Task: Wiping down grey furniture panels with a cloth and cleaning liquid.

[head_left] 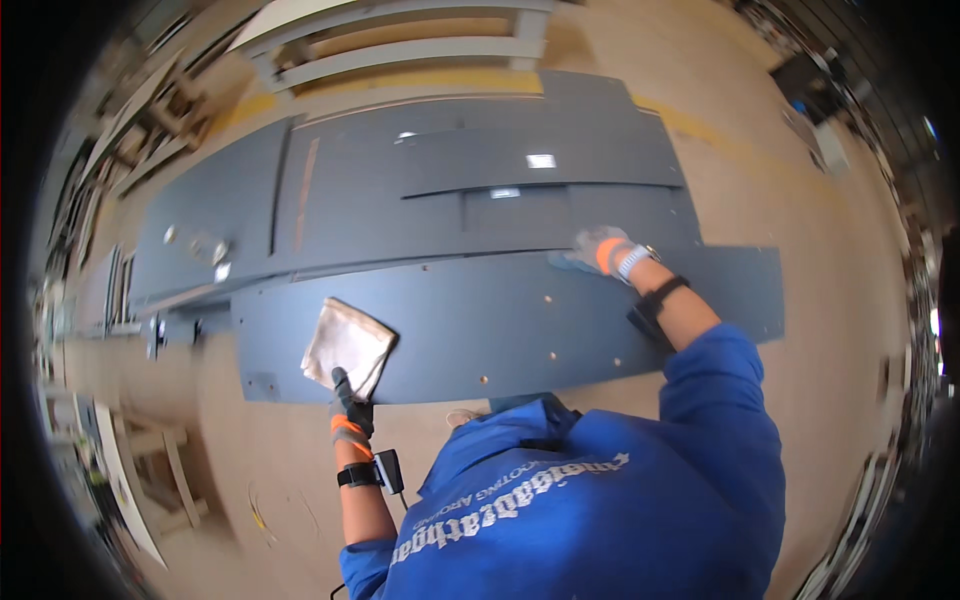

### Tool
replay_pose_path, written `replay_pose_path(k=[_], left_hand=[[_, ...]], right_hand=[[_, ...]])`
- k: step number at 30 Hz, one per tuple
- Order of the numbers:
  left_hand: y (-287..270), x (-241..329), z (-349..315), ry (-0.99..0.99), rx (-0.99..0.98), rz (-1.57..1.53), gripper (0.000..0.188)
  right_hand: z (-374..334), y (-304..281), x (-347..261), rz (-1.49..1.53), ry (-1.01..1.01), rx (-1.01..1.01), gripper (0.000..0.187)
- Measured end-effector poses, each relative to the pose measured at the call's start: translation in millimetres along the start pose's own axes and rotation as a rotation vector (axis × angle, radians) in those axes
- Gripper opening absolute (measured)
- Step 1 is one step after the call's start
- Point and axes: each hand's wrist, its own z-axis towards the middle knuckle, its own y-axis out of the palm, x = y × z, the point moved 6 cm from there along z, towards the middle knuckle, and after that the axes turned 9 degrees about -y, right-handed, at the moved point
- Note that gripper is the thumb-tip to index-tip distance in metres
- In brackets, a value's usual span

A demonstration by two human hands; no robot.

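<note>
A long blue-grey panel (460,330) with small holes lies across in front of me. My left hand (352,405), in a dark glove with an orange cuff, is closed at the panel's near edge, its thumb on a folded whitish cloth (350,345) that lies on the panel's left part. My right hand (603,250), in a grey and orange glove, is at the panel's far edge, right of the middle. Under its fingers shows a crumpled blue-grey cloth (570,262), pressed against the panel. Motion blurs those fingers a little.
Behind the long panel lie more blue-grey sheets (370,200), partly overlapping, with a narrow strip (550,170) on top. A pale workbench (400,50) stands beyond them. Wooden trestles (150,470) are at the left, and a yellow floor line (720,130) runs at the right.
</note>
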Motion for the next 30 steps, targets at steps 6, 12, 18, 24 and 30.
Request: replay_pose_path(k=[6,12,18,24,30], left_hand=[[96.7,0.8,27.2,-0.033,-0.195,0.07,0.071],[121.3,-3.0,42.6,-0.101,-0.126,-0.004,0.068],[138.1,-3.3,51.8,-0.109,-0.16,-0.042,0.065],[146.5,-0.7,38.4,-0.076,-0.08,-0.02,0.064],[147.8,3.5,39.5,-0.108,-0.045,0.064,0.07]], right_hand=[[67.7,-54.1,54.0,-0.049,0.067,-0.073,0.06],[89.9,-86.8,66.7,-0.059,0.039,-0.038,0.06],[96.8,-109.5,71.7,0.015,0.092,-0.053,0.066],[117.2,-105.6,78.2,0.069,0.126,-0.018,0.045],[105.7,-109.2,84.3,0.183,0.171,0.048,0.047]])
